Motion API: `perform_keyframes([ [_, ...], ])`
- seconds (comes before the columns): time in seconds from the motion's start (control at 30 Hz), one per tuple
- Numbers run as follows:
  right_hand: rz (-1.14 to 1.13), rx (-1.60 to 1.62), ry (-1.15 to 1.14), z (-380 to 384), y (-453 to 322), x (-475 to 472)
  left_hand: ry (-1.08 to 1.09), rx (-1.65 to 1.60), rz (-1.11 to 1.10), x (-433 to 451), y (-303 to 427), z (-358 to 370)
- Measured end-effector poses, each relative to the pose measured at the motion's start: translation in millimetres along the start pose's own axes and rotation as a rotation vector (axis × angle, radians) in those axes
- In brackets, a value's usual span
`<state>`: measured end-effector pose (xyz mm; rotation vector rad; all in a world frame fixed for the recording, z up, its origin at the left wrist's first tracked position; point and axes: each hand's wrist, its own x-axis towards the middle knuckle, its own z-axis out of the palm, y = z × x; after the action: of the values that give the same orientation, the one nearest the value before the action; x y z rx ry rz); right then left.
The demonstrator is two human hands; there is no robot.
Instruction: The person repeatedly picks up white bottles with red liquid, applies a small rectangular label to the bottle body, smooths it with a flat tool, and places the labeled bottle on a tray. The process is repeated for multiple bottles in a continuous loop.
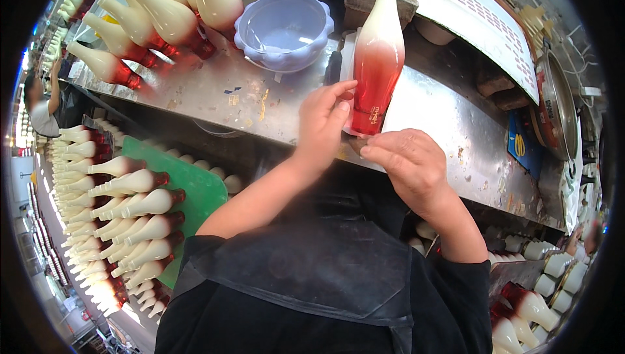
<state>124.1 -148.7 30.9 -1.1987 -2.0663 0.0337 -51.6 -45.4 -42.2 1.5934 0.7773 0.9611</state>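
Note:
A glass bottle [378, 61], cream at the neck and fading to translucent red at the base, is before me with its base near the bench's front edge. Small gold characters mark its lower part. My left hand [324, 117] is at its left side, fingers apart, the index fingertip at or touching the glass. Just below the base, my right hand [415, 159] has thumb and fingers drawn together. Whether something thin is between those fingertips cannot be made out. Behind the bottle's neck is a grey-brown block [359, 5].
A pale blue scalloped basin [285, 32] of water stands on the metal bench [205, 90], near several similar bottles [161, 12]. A white sheet with rows of printed marks [468, 12] lies behind. Yellow-handled scissors [519, 145] are right; racked bottles [132, 202] fill the lower left.

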Motion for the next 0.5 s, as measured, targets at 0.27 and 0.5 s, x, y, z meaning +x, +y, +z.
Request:
perform_keyframes([
  [0.27, 0.053, -0.043, 0.178, 7.3, 13.8, -13.9, 0.013, 0.130, 0.019, -0.7, 0.5, 3.1],
  [0.5, 0.065, -0.218, 0.164, 3.3, 7.3, -2.4, -0.025, 0.068, -0.047, 0.1, -1.2, -1.6],
])
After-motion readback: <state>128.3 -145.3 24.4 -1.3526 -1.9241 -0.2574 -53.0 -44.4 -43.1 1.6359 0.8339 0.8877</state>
